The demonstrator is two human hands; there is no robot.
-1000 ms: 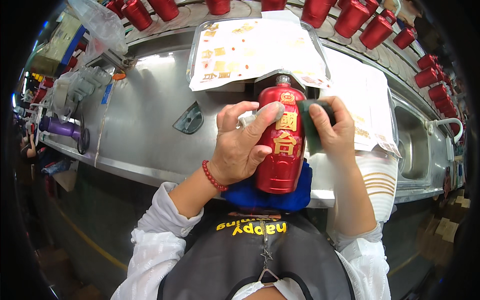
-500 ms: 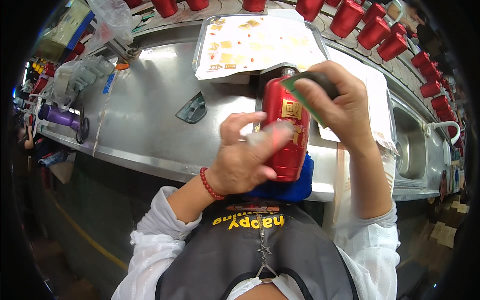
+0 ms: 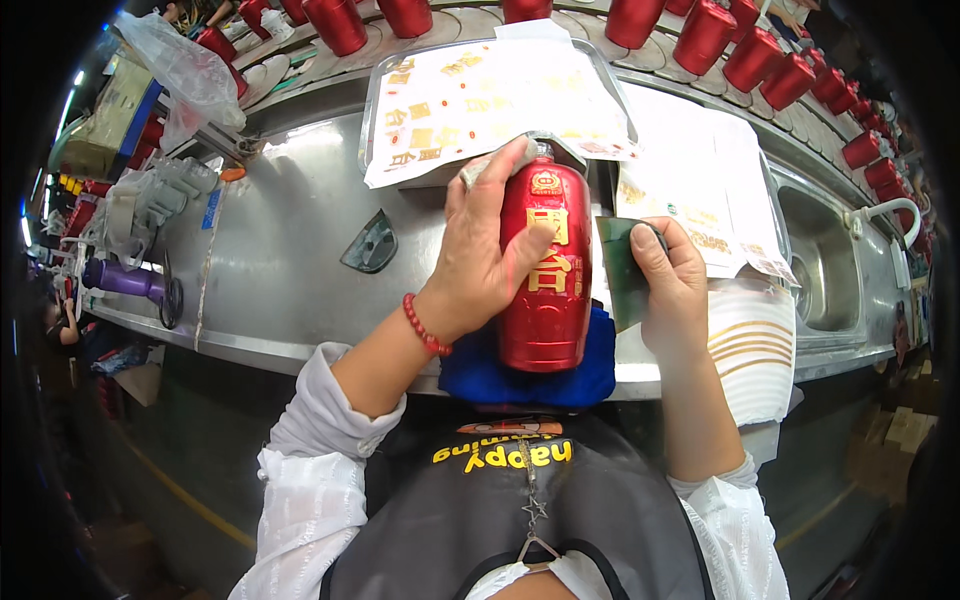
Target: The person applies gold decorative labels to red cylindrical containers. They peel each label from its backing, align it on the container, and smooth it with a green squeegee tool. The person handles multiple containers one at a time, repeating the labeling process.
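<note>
A red metallic bottle (image 3: 540, 325) with raised-looking gold characters lies in front of me, its neck pointing away and its base over a folded blue cloth (image 3: 470, 375). My left hand (image 3: 475, 265) grips its left side, thumb across the gold lettering and fingers stretched up toward the shoulder. Pale covers wrap some of those fingertips. Just right of the bottle, apart from it, my right hand (image 3: 675, 285) pinches a flat dark green scraper (image 3: 622, 280) between thumb and fingers. A second dark, clear-looking scraper blade (image 3: 371, 243) rests on the steel bench to the left.
Beyond the bottle stands a metal tray (image 3: 372, 110) with a white sheet of gold and red decals (image 3: 440, 110). More decal sheets (image 3: 690, 180) lie to the right, by a sink (image 3: 830, 270). Red bottles (image 3: 335, 25) line a conveyor behind. A purple flask (image 3: 125, 280) is far left.
My right hand has drawn the scraper down and right, off the bottle's upper part. My left hand has moved up along the bottle's left side. The view has shifted slightly.
</note>
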